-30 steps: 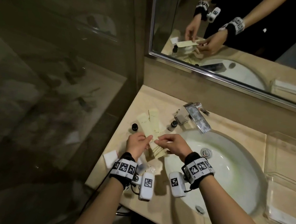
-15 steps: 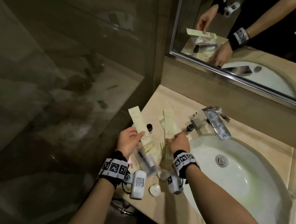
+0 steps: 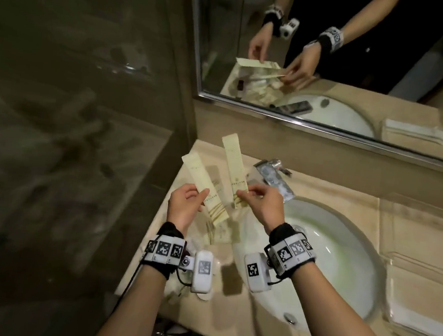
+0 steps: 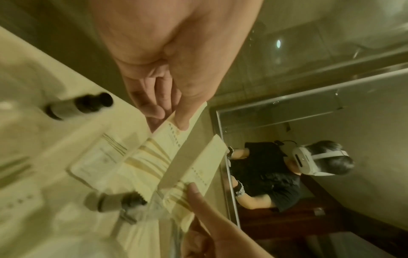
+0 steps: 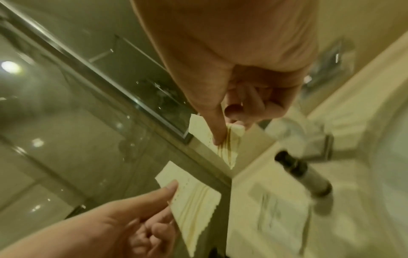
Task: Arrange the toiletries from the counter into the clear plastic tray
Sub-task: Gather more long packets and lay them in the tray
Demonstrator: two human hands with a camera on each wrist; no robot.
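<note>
My left hand point(image 3: 198, 197) pinches a long cream packet point(image 3: 203, 187) by its striped lower end, held up over the counter's left part. My right hand point(image 3: 245, 195) pinches a second cream packet point(image 3: 234, 169) the same way, just to the right. In the left wrist view the left thumb and fingers point(image 4: 181, 122) grip one packet point(image 4: 174, 139), and the other packet point(image 4: 194, 164) crosses in front. More packets point(image 3: 221, 233) lie on the counter under my hands. The clear plastic tray point(image 3: 424, 233) sits at the far right, beyond the sink.
A white sink point(image 3: 341, 262) lies between my hands and the tray, with a chrome tap point(image 3: 273, 180) behind it. Two small dark-capped bottles point(image 4: 77, 106) point(image 4: 114, 200) lie on the counter. A glass wall stands on the left, a mirror point(image 3: 336, 56) behind. Something white and folded point(image 3: 418, 311) lies at the tray's near end.
Both hands were down on the pile of packets. The left hand lifted one packet first, then the right hand lifted a second; both packets are now held up above the counter.
</note>
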